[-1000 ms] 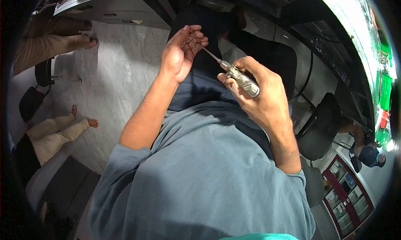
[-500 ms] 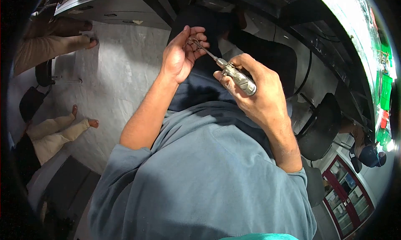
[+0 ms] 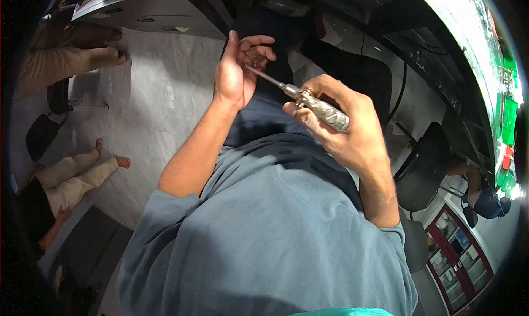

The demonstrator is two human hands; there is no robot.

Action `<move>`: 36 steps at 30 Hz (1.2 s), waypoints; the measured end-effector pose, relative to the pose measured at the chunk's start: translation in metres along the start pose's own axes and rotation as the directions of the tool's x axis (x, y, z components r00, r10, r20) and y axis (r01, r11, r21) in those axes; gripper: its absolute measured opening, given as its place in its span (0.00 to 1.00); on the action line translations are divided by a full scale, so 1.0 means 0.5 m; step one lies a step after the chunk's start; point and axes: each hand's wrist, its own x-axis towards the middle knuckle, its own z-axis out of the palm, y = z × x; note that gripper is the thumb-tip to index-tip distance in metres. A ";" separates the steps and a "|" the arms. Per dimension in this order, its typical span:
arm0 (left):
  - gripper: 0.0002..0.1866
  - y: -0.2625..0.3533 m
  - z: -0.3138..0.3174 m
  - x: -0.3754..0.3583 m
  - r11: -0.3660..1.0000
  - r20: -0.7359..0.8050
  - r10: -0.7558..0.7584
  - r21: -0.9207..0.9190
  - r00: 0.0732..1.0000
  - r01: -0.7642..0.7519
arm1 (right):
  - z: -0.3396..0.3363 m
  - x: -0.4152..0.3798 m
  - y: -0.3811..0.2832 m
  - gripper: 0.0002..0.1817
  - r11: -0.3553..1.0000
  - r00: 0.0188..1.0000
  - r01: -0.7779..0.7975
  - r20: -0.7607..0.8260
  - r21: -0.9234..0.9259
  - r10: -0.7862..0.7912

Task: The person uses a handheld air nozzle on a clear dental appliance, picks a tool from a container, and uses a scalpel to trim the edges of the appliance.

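My right hand (image 3: 350,120) grips a screwdriver (image 3: 329,113) by its shiny, mottled handle, with the thumb and fingers around the collar. Its thin metal shaft slants up and left, the tip right at the palm of my left hand (image 3: 234,74). That left hand is cupped palm up, thumb raised and fingers curled inward. Small shiny wire-like pieces (image 3: 253,59) lie in it against the fingers; their exact kind cannot be made out. Both hands are above my dark-clad lap (image 3: 259,118).
A dark-framed bench (image 3: 463,57) with green and red items (image 3: 509,120) curves along the right. Another person's legs (image 3: 71,65) show at upper left, and a second person's legs (image 3: 82,175) lower left. Dark chairs (image 3: 427,167) stand at right, near a red-framed cabinet (image 3: 457,258).
The screwdriver and right hand have shifted slightly right and down. The left thumb has lifted away from the fingers, and the wire-like pieces sit lower in the palm.
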 end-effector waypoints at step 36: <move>0.37 0.031 0.007 -0.033 0.838 0.098 0.364 0.399 0.926 -0.372 | -0.025 -0.025 -0.054 0.11 0.977 0.997 -0.063 -0.037 0.206 0.072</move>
